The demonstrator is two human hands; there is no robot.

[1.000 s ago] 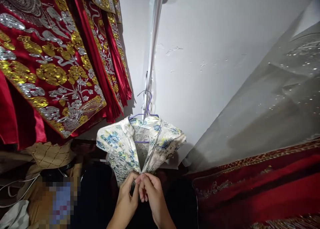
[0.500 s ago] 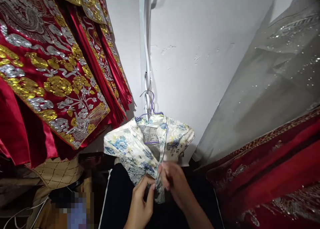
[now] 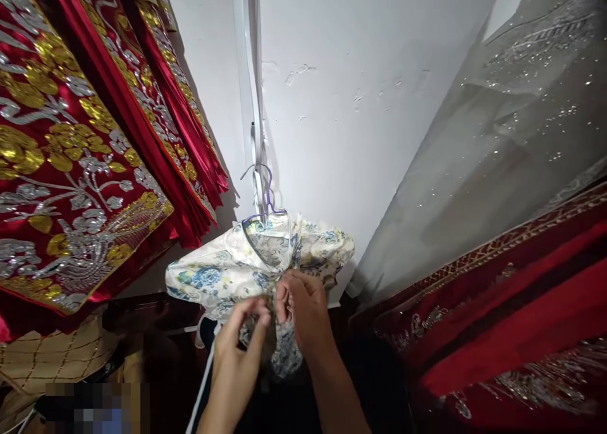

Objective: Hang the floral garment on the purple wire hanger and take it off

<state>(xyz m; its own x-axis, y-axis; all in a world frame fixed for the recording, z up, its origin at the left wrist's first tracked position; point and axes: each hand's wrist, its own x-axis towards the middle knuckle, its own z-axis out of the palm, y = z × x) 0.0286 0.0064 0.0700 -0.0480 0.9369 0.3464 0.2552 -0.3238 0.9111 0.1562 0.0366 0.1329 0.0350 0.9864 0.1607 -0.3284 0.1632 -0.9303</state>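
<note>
A white short-sleeved top (image 3: 203,276) with blue and yellow flowers hangs on a purple wire hanger (image 3: 270,190). Its neckline has narrow edging, and the two front edges meet at my hands. My right hand (image 3: 306,304) is closed, its curled fingers gripping the front edge just below the neck opening. Lower and to the left, my left hand (image 3: 239,342) has thumb and forefinger brought close together in front of the cloth. Blur at those fingertips hides what is between them. The top's gathered lower part (image 3: 287,352) shows between my wrists.
A white upright pole (image 3: 249,73) stands against the scuffed white wall (image 3: 355,149), with the hanger at it. Red garments with gold and silver embroidery (image 3: 95,168) hang at left. Sheer sparkling fabric (image 3: 474,155) and red beaded cloth (image 3: 497,320) fill the right side.
Both hands have moved up and left in view, nearer the neck of the top. The neck opening is now smaller and its edges are drawn together. The view has shifted right.
</note>
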